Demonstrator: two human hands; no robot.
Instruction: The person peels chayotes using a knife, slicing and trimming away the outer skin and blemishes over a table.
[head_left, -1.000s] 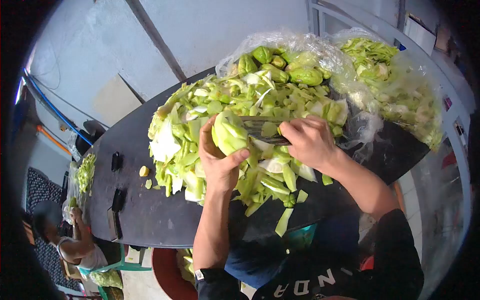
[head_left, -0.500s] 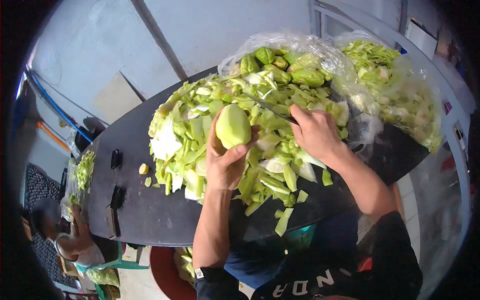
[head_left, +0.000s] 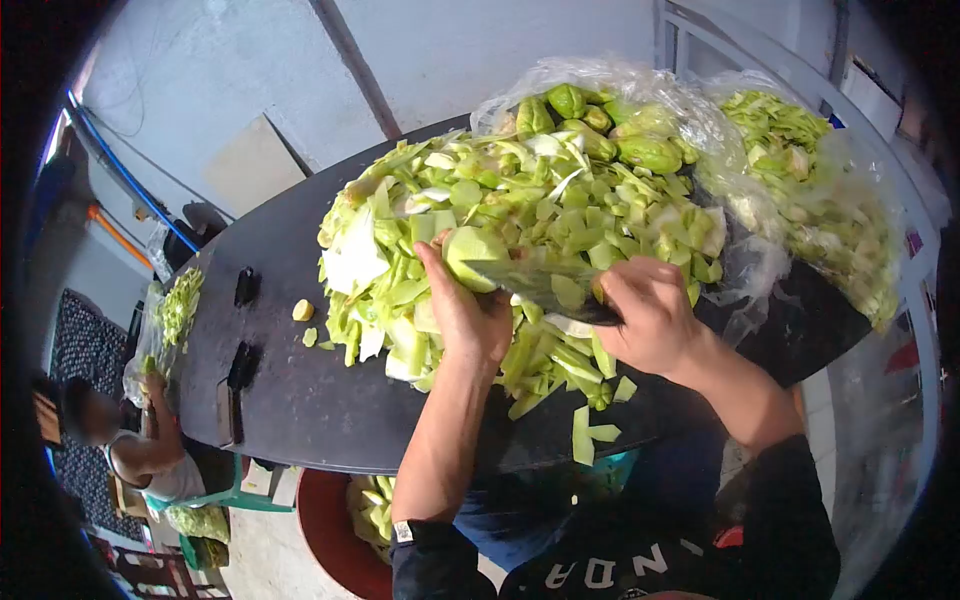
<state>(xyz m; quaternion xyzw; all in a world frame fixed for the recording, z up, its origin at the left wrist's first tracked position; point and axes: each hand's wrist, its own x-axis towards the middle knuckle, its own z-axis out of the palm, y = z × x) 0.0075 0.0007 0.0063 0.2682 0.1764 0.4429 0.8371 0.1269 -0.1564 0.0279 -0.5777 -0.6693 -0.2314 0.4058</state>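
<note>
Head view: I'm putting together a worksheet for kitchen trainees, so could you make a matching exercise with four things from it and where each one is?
Things
1. Knife
2. Pale green vegetable
3. Reddish-brown tub
4. Whole green vegetables

Places
A. Below the near edge of the dark table
B. In the person's left hand
C. Toward the table's far side, next to clear plastic
D. In the person's right hand

Right pairs: 1-D, 2-B, 3-A, 4-C

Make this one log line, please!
left hand: holds green vegetable; right hand: holds knife, blade at vegetable; peelings: heaped on table
</note>
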